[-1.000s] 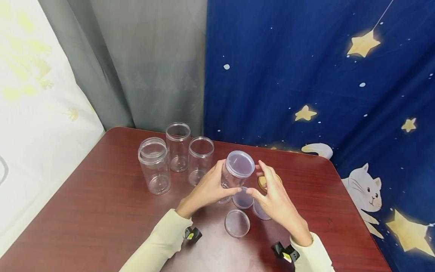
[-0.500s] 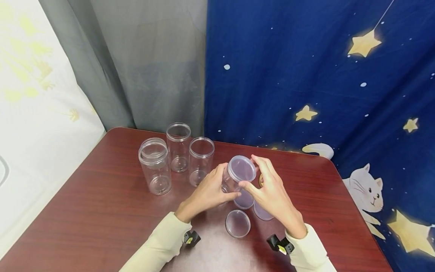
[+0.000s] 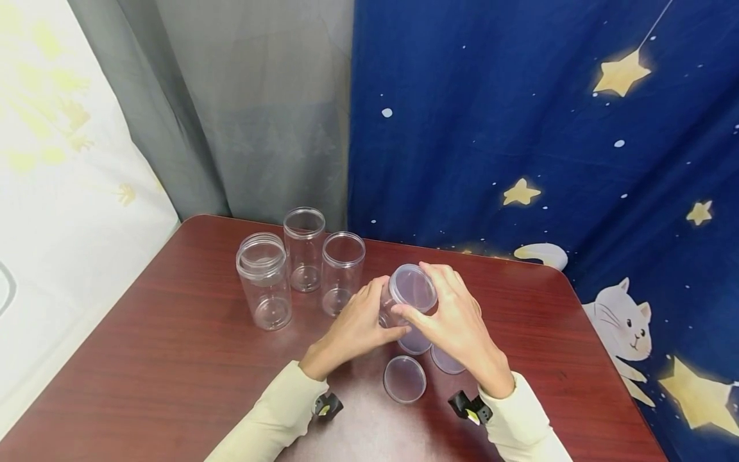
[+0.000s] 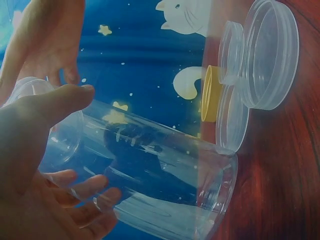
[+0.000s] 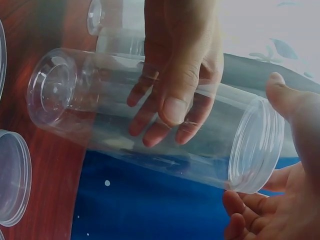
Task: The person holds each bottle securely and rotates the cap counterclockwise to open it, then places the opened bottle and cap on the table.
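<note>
My left hand (image 3: 355, 324) grips a tall clear plastic jar (image 5: 115, 115) around its body, with the thumb on the near side and the fingers behind. A translucent screw lid (image 3: 414, 287) sits on the jar's mouth, which tilts toward me. Around that lid curls my right hand (image 3: 458, 321), thumb at one side of the rim and fingertips at the other. In the right wrist view the jar lies slanted, its bottom toward the table. Below the hands are loose clear lids, the nearest lid (image 3: 405, 380) lying flat.
Three clear jars stand upright at the back left: a front jar (image 3: 265, 289), a rear jar (image 3: 304, 250) and a third jar (image 3: 343, 276). A yellow round piece (image 4: 210, 95) is beside the loose lids (image 4: 270, 55). Curtains hang behind the red-brown table (image 3: 161, 366).
My right hand has moved left and closed around the lid's rim. The jar has tilted more and shifted slightly toward me. The yellow piece is now hidden in the head view.
</note>
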A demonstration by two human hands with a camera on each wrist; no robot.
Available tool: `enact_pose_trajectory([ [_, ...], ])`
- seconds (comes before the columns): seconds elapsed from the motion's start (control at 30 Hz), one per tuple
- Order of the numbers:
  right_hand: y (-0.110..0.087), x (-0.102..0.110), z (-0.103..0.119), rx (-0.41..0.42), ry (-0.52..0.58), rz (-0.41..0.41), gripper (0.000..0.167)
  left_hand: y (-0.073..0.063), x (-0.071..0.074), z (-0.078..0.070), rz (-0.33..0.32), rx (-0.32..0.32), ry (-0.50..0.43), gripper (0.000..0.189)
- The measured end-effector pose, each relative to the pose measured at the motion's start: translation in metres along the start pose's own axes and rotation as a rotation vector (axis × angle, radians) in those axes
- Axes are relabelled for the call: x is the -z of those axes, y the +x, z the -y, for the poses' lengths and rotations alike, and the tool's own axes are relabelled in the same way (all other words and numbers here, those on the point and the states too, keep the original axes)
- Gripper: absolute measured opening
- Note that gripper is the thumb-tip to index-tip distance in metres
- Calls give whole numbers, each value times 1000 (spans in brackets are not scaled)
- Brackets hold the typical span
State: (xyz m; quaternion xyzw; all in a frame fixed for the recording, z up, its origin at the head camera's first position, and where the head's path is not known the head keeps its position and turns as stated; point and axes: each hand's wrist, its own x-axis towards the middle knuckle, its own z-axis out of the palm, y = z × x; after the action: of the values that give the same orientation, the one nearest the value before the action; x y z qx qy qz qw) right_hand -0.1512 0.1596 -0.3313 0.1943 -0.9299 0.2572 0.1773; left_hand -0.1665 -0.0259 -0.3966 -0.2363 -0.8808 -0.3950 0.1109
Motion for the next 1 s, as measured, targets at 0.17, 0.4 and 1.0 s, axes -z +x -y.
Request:
enact_pose_trajectory([
  [0.17, 1, -1, -1, 19, 4, -12, 79, 1, 0, 1, 8, -2, -17, 82],
  [0.4, 3, -1, -3, 37, 37, -20, 76, 2, 1, 3, 30, -4, -36, 83],
  [1.0, 6, -6, -12, 111, 109, -49, 74, 6, 7, 18, 141, -21, -237, 82],
])
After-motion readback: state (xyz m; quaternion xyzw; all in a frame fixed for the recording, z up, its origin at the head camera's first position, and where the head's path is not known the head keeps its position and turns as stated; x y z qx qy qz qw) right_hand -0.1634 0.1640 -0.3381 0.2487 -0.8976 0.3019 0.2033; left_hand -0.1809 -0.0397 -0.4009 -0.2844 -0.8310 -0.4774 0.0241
